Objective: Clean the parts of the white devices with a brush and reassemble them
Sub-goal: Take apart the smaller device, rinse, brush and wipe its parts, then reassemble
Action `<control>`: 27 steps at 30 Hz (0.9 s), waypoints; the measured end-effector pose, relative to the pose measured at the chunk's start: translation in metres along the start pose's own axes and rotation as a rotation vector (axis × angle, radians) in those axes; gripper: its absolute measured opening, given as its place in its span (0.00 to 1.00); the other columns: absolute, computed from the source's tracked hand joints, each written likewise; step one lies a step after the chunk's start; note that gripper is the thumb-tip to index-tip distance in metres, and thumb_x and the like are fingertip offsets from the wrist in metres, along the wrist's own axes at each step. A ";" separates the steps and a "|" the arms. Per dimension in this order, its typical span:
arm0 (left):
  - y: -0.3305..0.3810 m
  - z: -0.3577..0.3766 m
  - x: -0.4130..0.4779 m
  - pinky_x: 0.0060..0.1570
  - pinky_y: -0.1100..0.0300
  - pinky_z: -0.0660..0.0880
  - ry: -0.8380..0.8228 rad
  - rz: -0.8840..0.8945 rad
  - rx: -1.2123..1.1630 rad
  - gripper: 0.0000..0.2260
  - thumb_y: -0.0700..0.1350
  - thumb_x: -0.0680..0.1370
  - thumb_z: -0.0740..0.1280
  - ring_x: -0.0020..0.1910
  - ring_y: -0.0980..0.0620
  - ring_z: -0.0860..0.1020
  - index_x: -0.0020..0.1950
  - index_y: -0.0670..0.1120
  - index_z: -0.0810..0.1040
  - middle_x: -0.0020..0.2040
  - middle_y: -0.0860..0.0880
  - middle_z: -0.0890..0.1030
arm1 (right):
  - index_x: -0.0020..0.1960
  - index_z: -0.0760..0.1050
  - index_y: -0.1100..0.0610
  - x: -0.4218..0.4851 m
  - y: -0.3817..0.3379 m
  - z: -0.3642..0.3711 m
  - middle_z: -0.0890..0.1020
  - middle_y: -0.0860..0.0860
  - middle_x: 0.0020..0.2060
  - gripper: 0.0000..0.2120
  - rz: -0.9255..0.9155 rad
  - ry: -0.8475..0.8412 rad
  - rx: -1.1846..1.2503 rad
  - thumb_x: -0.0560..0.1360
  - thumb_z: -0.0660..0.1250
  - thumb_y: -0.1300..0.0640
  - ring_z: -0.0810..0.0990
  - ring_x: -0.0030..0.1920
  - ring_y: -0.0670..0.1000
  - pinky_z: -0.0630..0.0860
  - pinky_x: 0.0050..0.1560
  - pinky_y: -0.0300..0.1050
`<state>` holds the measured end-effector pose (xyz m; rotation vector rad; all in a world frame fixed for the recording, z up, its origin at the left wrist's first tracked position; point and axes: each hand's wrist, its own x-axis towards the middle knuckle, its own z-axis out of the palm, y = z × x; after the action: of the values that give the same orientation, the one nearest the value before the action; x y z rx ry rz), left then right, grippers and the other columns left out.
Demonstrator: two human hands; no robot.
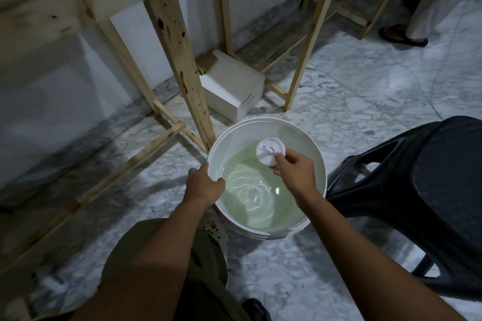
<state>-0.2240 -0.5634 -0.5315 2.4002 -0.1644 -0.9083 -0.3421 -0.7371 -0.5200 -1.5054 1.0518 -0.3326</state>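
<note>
A: Head view first. Looking down at what?

B: At a white bucket [227, 142] on the marble floor [365, 81], part-filled with pale greenish water [250, 198], rippled and catching light.

A: And the left hand [204, 185]?

B: Clamped on the bucket's left rim, fingers curled over the edge and thumb toward the inside.

A: The right hand [296, 174]?

B: Reaching in over the bucket's right side, pinching a round white device part [268, 150] between thumb and fingertips.

A: Where exactly, that part?

B: Inside the ring of the rim, over the far half of the water, nearer the far wall than the near one. Held tilted, flat round face turned up, with a small raised hook-like shape near its middle. Touching the water or clear of it: cannot tell.

A: Around the bucket?

B: Just to the right, a black plastic stool [430, 190], one leg close by the bucket's side. Beyond the far rim, a white box [232, 88] on the floor, dark handwriting on one face, too small to read. Left of the box, the pale wooden legs of a bench [180, 60], one leg coming down right beside the bucket's far-left rim; bolts near the bench's top edge.

A: Anything else?

B: At the bottom, a bent knee [161, 255] in olive cloth, under the left forearm. At the top right, a foot [401, 35] in dark footwear below a pale garment, well apart from the bucket.
</note>
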 end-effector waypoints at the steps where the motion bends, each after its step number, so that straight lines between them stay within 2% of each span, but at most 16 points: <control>1: 0.005 -0.002 -0.004 0.62 0.49 0.74 0.003 0.037 0.033 0.29 0.54 0.73 0.69 0.63 0.41 0.72 0.73 0.50 0.68 0.64 0.43 0.69 | 0.60 0.81 0.52 -0.002 -0.005 -0.001 0.86 0.50 0.42 0.12 0.070 -0.033 0.080 0.77 0.67 0.56 0.86 0.42 0.54 0.83 0.50 0.53; 3: 0.017 -0.009 -0.018 0.67 0.49 0.69 0.006 0.160 0.016 0.35 0.56 0.73 0.72 0.68 0.45 0.68 0.77 0.51 0.63 0.69 0.46 0.65 | 0.63 0.76 0.58 -0.009 -0.021 -0.004 0.85 0.56 0.46 0.15 0.170 -0.088 0.201 0.77 0.68 0.58 0.86 0.41 0.56 0.83 0.46 0.50; 5: 0.032 -0.016 -0.038 0.67 0.52 0.69 -0.014 0.294 -0.064 0.37 0.58 0.71 0.74 0.68 0.50 0.67 0.77 0.53 0.63 0.70 0.50 0.65 | 0.60 0.73 0.59 -0.019 -0.037 -0.006 0.85 0.59 0.46 0.14 0.201 -0.133 0.241 0.77 0.69 0.58 0.86 0.39 0.55 0.82 0.44 0.48; 8: 0.044 -0.029 -0.067 0.58 0.61 0.72 -0.044 0.401 -0.177 0.39 0.59 0.68 0.77 0.63 0.56 0.71 0.75 0.56 0.65 0.67 0.56 0.70 | 0.56 0.75 0.60 -0.038 -0.062 -0.008 0.85 0.56 0.40 0.10 0.196 -0.218 0.266 0.77 0.69 0.57 0.84 0.34 0.51 0.81 0.46 0.49; 11: 0.052 -0.051 -0.090 0.49 0.70 0.72 -0.009 0.473 -0.257 0.36 0.58 0.66 0.78 0.57 0.59 0.76 0.70 0.59 0.68 0.60 0.58 0.76 | 0.51 0.78 0.60 -0.057 -0.089 -0.006 0.83 0.53 0.35 0.06 0.145 -0.292 0.241 0.77 0.70 0.57 0.80 0.28 0.47 0.79 0.43 0.47; 14: 0.058 -0.082 -0.114 0.50 0.67 0.77 0.050 0.536 -0.288 0.30 0.56 0.65 0.80 0.53 0.59 0.79 0.65 0.55 0.76 0.56 0.58 0.81 | 0.51 0.80 0.60 -0.081 -0.122 -0.001 0.84 0.54 0.38 0.07 0.085 -0.369 0.226 0.77 0.70 0.56 0.81 0.33 0.51 0.78 0.40 0.44; 18: 0.063 -0.125 -0.149 0.53 0.59 0.79 0.124 0.571 -0.289 0.31 0.59 0.63 0.79 0.52 0.60 0.79 0.64 0.56 0.76 0.55 0.59 0.82 | 0.52 0.80 0.62 -0.110 -0.164 0.004 0.83 0.52 0.33 0.08 0.005 -0.448 0.235 0.77 0.69 0.57 0.81 0.33 0.52 0.76 0.37 0.44; 20: 0.065 -0.143 -0.163 0.54 0.58 0.79 0.163 0.585 -0.268 0.31 0.60 0.64 0.79 0.53 0.59 0.79 0.64 0.56 0.75 0.57 0.58 0.80 | 0.51 0.80 0.60 -0.123 -0.182 0.007 0.84 0.53 0.36 0.07 -0.029 -0.478 0.226 0.78 0.69 0.56 0.83 0.35 0.53 0.77 0.36 0.42; 23: 0.066 -0.170 -0.187 0.55 0.54 0.79 0.209 0.598 -0.267 0.34 0.62 0.62 0.78 0.54 0.57 0.79 0.66 0.55 0.73 0.59 0.56 0.79 | 0.55 0.80 0.59 -0.141 -0.207 0.014 0.86 0.57 0.46 0.10 -0.078 -0.524 0.184 0.78 0.69 0.54 0.85 0.43 0.57 0.80 0.42 0.44; 27: 0.068 -0.200 -0.214 0.54 0.57 0.80 0.253 0.624 -0.251 0.34 0.61 0.63 0.78 0.53 0.58 0.79 0.66 0.55 0.73 0.58 0.56 0.79 | 0.57 0.80 0.60 -0.165 -0.236 0.022 0.85 0.57 0.47 0.12 -0.143 -0.574 0.168 0.78 0.68 0.53 0.85 0.43 0.56 0.80 0.43 0.45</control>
<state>-0.2530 -0.4630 -0.2492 2.0143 -0.6201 -0.3117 -0.3189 -0.6260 -0.2541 -1.4064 0.4518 -0.0719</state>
